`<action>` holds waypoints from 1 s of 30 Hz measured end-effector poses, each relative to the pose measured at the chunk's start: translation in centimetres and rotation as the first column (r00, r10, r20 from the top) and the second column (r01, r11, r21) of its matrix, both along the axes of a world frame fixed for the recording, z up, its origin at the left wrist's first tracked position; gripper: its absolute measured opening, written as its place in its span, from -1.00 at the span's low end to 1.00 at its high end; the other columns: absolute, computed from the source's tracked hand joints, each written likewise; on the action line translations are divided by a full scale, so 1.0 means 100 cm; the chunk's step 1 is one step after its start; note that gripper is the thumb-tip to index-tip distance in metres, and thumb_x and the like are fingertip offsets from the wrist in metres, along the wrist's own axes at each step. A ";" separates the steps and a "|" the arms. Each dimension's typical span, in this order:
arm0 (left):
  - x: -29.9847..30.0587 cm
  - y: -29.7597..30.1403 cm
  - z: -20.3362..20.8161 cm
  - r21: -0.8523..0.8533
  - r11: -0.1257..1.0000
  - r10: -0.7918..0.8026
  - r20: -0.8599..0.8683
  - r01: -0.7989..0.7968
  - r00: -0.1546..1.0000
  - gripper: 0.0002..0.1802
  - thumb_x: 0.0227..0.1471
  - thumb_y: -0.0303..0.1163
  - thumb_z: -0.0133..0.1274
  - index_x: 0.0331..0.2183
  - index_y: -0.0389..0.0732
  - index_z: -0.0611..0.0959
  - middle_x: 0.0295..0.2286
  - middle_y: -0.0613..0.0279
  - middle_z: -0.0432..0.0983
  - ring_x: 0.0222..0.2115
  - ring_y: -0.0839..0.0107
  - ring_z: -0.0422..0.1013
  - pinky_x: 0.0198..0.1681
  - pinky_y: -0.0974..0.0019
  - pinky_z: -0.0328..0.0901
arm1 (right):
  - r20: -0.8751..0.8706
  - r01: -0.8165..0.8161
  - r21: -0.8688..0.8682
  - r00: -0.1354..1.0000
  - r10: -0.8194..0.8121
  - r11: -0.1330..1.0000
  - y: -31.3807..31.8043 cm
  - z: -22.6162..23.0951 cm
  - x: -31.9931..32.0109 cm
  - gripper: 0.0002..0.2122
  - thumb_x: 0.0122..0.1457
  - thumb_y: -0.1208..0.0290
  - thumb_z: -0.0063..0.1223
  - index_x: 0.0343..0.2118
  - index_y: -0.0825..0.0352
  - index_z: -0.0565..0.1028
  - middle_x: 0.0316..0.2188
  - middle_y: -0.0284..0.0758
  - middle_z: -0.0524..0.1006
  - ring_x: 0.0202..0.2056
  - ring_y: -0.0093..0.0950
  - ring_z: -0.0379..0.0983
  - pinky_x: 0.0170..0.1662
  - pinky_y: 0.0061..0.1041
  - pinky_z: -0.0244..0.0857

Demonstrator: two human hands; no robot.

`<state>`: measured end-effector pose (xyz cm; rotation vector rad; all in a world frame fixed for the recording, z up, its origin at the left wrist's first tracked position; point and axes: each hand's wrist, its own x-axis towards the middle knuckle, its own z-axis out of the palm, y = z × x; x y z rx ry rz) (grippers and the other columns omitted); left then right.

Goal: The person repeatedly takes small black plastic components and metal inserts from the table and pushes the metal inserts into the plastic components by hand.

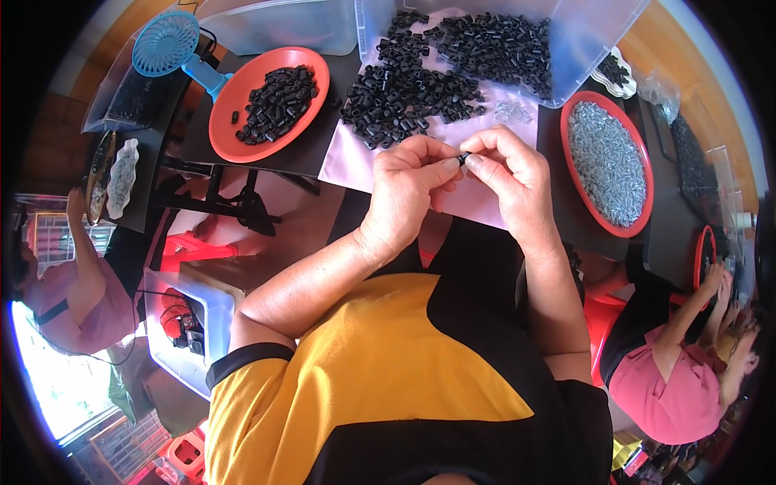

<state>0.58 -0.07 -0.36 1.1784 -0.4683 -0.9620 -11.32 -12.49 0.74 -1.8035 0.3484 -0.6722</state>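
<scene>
Blue fan (pixel 166 44), upr L

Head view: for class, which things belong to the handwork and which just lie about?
Likely in use: black piece held by left hand and right hand; black heap; pink sheet; silvery pieces.

Likely lying about: blue fan; clear bin.

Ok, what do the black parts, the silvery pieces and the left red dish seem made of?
Black parts: probably plastic or rubber, with soft highlights on dark surfaces.
Silvery pieces: possibly metal, given their bright glints, though clear plastic could look alike.
Left red dish: likely smooth plastic, evenly coloured with a slight sheen.
</scene>
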 end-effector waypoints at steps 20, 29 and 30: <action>-0.006 -0.001 -0.001 -0.044 0.995 0.090 -0.021 -0.091 0.996 -0.96 0.11 -0.58 0.12 -0.33 -0.33 0.61 -0.51 0.27 0.55 -0.59 0.65 0.37 -0.61 0.56 0.24 | 0.036 0.105 -0.216 0.994 -0.100 0.971 0.009 0.004 0.008 -0.93 0.16 0.69 0.13 -0.29 0.47 0.56 -0.37 -0.39 0.56 -0.38 -0.66 0.47 -0.25 -0.70 0.33; -0.007 0.000 0.000 -0.022 0.997 0.068 -0.004 -0.068 0.998 -0.93 0.14 -0.54 0.13 -0.30 -0.33 0.62 -0.47 0.25 0.57 -0.54 0.60 0.40 -0.57 0.54 0.24 | 0.143 0.121 -0.247 0.986 -0.087 0.961 0.012 0.004 0.005 -0.87 0.10 0.79 0.12 -0.30 0.49 0.56 -0.36 -0.36 0.56 -0.35 -0.67 0.49 -0.25 -0.70 0.35; -0.007 0.001 0.000 -0.023 0.997 0.068 -0.004 -0.068 0.998 -0.93 0.14 -0.54 0.13 -0.30 -0.33 0.62 -0.47 0.25 0.57 -0.54 0.60 0.40 -0.57 0.54 0.24 | 0.134 0.123 -0.234 0.987 -0.093 0.965 0.011 0.004 0.005 -0.86 0.09 0.79 0.11 -0.29 0.48 0.56 -0.37 -0.38 0.57 -0.35 -0.68 0.49 -0.25 -0.70 0.36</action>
